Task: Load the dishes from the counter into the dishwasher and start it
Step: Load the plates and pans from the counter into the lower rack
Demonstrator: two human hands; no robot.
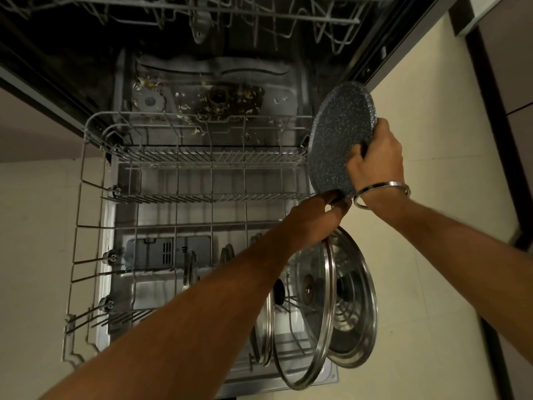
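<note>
The dishwasher stands open with its lower rack [86,215] pulled out over the door. A grey speckled pan [337,134] is held on edge above the rack's right rear corner, its underside facing me. My right hand [375,157] grips the pan's right rim. My left hand [320,217] holds the pan's lower end, where the handle seems to be. Several glass lids with steel rims [331,307] stand upright in the rack's front right.
The upper rack [259,18] hangs overhead at the top. Food scraps lie around the filter [219,102] on the tub floor. The detergent compartment [167,251] shows on the door. Beige floor tiles [432,111] run on both sides, and a dark cabinet stands at right.
</note>
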